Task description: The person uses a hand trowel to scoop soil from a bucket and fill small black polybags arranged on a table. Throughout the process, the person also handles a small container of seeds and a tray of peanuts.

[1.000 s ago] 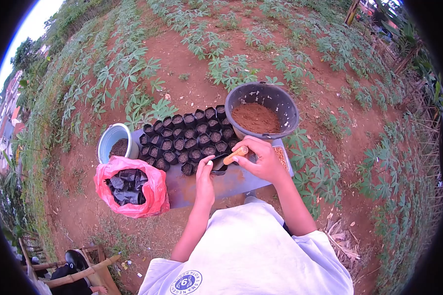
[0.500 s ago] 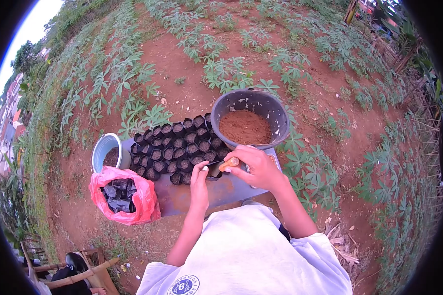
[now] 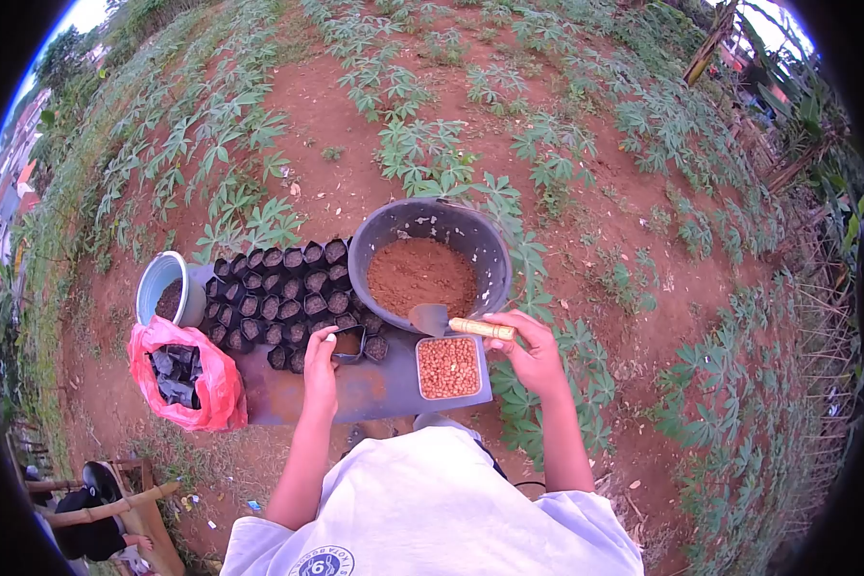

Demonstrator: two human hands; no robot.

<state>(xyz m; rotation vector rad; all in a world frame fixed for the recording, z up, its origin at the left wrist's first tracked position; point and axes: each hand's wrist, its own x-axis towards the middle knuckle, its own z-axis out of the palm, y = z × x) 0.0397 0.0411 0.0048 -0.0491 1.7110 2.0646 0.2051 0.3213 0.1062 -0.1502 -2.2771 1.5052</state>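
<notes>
My right hand point(image 3: 530, 357) is closed around the wooden handle of a small hand trowel point(image 3: 428, 319). The trowel's metal blade points left, over the near rim of a large dark basin point(image 3: 498, 254) with reddish soil point(image 3: 420, 276) inside. My left hand point(image 3: 320, 379) is at the front of the rows of black planting bags point(image 3: 288, 309), its fingers at the left rim of a wide-mouthed planting bag point(image 3: 351, 346) with brown soil showing in it. Below the trowel stands a clear square tub of tan seeds or kernels point(image 3: 448, 368).
Everything stands on a narrow grey table point(image 3: 365, 398). At its left end are a light blue bucket point(image 3: 190, 300) with dark soil and a pink plastic bag point(image 3: 223, 384) of folded black bags. Leafy plants point(image 3: 571, 384) grow beyond and right. A person's dark shoe point(image 3: 101, 480) shows lower left.
The trowel has moved right, away from the planting bag at my left hand, to the basin's near rim. The view has shifted, and the seed tub now shows fully.
</notes>
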